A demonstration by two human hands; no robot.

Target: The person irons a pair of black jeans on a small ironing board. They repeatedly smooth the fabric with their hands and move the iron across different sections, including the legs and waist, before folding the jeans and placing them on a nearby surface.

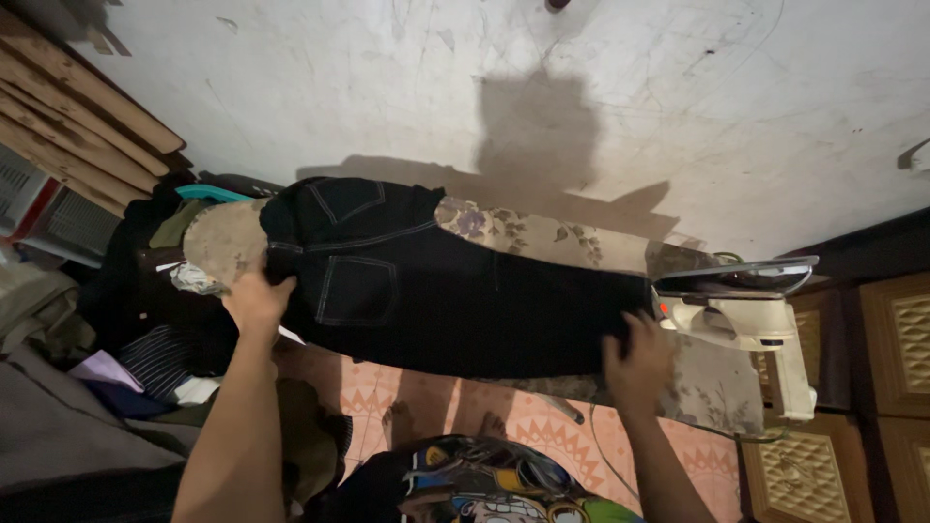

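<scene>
Floral cloth, worn and faded, over one ironing board [542, 237] set across the room beside a scuffed white wall [678, 87]. Below, orange patterned floor [542, 421]; at the right, carved wooden cabinet doors [896, 339]; at the upper left, stacked wooden planks [68, 97].

One pair of black jeans [436, 291] with pale stitching, laid lengthwise along the board, waist and two back pockets toward the left end, legs reaching toward the right end. One white iron [746, 315] standing at the right end of the board, just beside the jeans' hem.

Two hands at the near edge. Left hand [257, 300] at the waistband near the left end, fingers curled onto the cloth, seemingly gripping it. Right hand [635, 363] flat on the leg end, fingers spread, pressing down near the iron.

One heap of mixed clothes [145, 349] left of the board, striped and dark pieces among them.
</scene>
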